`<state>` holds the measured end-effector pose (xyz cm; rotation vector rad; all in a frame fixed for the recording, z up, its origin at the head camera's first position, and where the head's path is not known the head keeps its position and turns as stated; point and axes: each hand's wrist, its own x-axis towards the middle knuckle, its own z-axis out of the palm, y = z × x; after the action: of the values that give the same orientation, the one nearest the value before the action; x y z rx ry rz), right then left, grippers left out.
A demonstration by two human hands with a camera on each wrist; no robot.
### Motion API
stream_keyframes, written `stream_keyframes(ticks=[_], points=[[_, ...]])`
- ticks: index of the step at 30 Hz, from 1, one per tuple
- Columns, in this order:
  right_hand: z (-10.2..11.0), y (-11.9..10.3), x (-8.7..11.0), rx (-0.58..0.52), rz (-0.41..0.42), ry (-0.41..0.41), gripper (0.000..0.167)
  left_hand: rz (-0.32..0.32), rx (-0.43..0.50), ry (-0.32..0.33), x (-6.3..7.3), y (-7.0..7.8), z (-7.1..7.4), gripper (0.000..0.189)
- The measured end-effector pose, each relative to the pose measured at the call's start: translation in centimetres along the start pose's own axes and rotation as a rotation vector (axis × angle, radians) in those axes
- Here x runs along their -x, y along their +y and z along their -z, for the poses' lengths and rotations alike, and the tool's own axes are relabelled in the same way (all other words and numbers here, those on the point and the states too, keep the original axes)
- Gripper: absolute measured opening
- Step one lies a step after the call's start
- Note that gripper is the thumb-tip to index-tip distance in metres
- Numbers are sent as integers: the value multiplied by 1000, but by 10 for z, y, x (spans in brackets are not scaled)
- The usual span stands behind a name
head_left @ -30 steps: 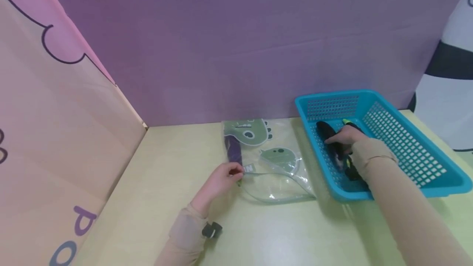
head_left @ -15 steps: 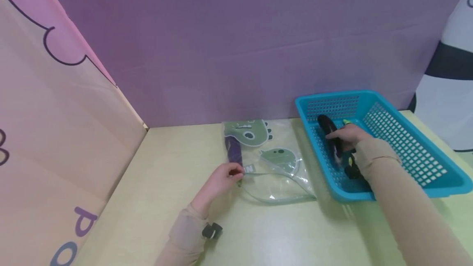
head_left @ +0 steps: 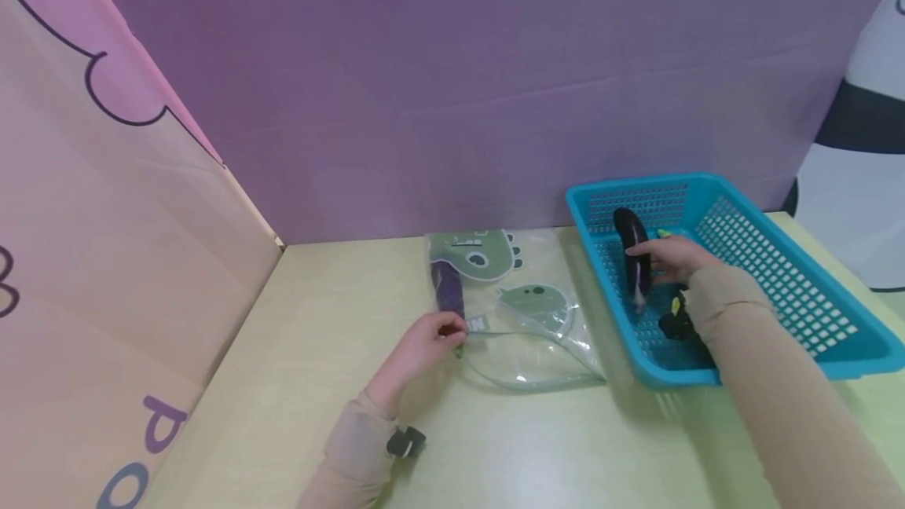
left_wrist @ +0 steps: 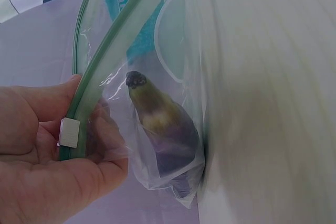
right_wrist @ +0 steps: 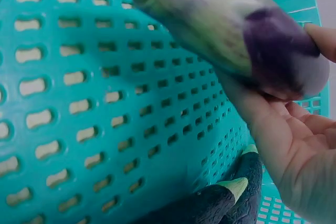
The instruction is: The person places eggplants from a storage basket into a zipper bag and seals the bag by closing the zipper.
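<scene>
1. The right hand [head_left: 680,258] held an eggplant [right_wrist: 236,30] between thumb and fingers, inside the blue basket [head_left: 679,376]; in the head view the eggplant lay at nine o'clock from the hand.
2. The left hand [head_left: 423,340] pinched the zip edge of the clear bag [head_left: 537,301] beside its white slider [left_wrist: 69,132], with the mouth gaping toward six o'clock.
3. The step looked like raising the eggplant from the basket: a firm hold around its body and clearance over the rim mattered, with a light left pinch to avoid tugging the film.
4. At one o'clock from the left hand lay a bagged eggplant [left_wrist: 157,111], its far end hidden under printing.
5. Right fingertips were partly hidden behind the eggplant; whether it touched the basket could not be told.
6. Below it, dark vegetables [right_wrist: 202,203] were cut off, their count uncertain.
</scene>
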<state>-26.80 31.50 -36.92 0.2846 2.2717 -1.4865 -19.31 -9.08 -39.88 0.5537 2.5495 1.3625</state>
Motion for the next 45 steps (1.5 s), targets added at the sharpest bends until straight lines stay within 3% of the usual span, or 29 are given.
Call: stream_keyframes(ticks=[11,17,24,32,45], points=[[2,-2,-2,-55,13,-36,76,-16,-9,6,0,0,0,10],[3,-5,-1,-109,49,-73,43,-13,-2,4,-1,-1,1,11],[4,-11,2,-216,68,-126,48,-7,-7,2,1,0,2,11],[5,-18,4,-374,83,-153,24,-7,-15,5,2,1,3,11],[7,-25,9,-539,41,-171,26,-22,-30,23,0,-1,2,10]])
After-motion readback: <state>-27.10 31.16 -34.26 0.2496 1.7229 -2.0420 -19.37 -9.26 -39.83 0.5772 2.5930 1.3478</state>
